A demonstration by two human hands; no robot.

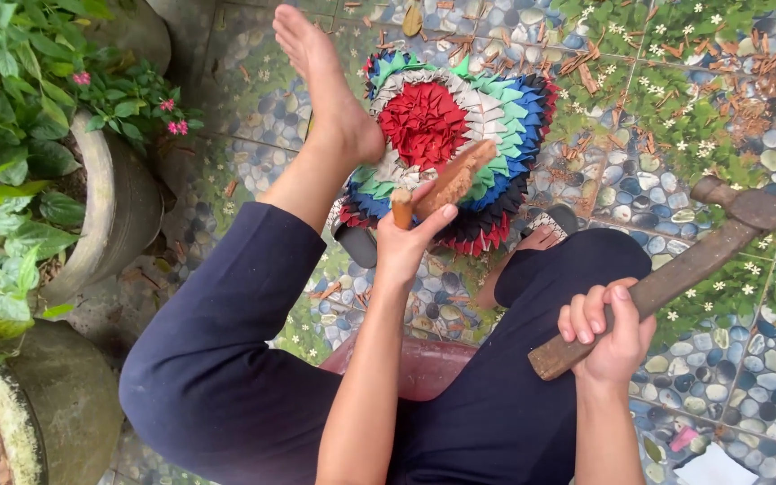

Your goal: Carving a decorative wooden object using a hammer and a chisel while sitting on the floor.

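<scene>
Holding a stick (446,184) at its near end, the left hand (406,238) pinches it between thumb and curled fingers, a narrow grip closed round the wood. This reddish-brown piece, rough and bark-like, runs up and to the right from the hand, its far end resting over the middle of a round rag mat (496,117). Its long axis tilts away from the person, from lower left to upper right.

Right of it and nearer the body, the right hand (608,337) is wrapped fully round the wooden handle of a claw hammer (675,269), gripped low near the butt. The handle is worn and dull brown; it slopes up and right to a rusted iron head with a curved claw, which hangs well apart from the stick, off to its right and a little lower in the frame. So the stick lies up and left of the hammer head, with the left hand the one at it.

The mat is made of layered cloth scraps in red, white, green, blue and black rings, soft and ruffled. It lies on a tiled floor (729,377) printed with pebbles and small white flowers, strewn with wood chips. A bare foot (325,81) rests at the mat's left edge. Clay pots (119,216) with leafy plants stand at the left.
</scene>
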